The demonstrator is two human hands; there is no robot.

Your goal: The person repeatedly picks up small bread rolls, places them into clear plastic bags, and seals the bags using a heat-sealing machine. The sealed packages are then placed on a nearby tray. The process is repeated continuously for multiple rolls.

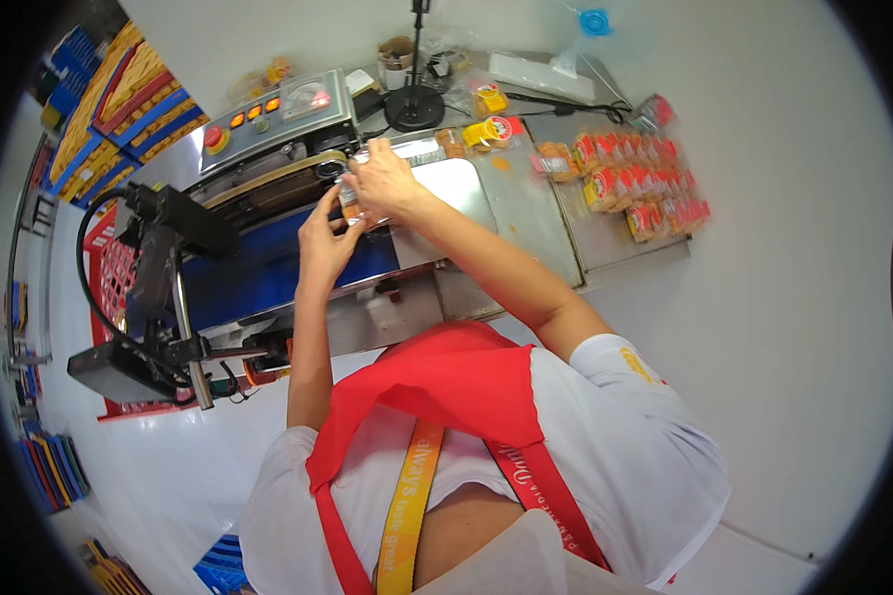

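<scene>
Small clear plastic snack packet (350, 203) pinched between both grips, left hand (324, 238) below it, right hand (382, 180) above, over blue conveyor belt (268, 273)

Packets (637, 188) right of sealing machine (278, 159), apparently

A small food-packing workshop. A band sealing machine (268, 129) with lit indicator lamps, a dial and a blue conveyor belt (258, 268) stands at the left end of a steel tabletop (526, 208). Rows of sealed snack packets (635, 183) lie toward its right edge. Stacked plastic crates (119, 99) stand beyond.
</scene>
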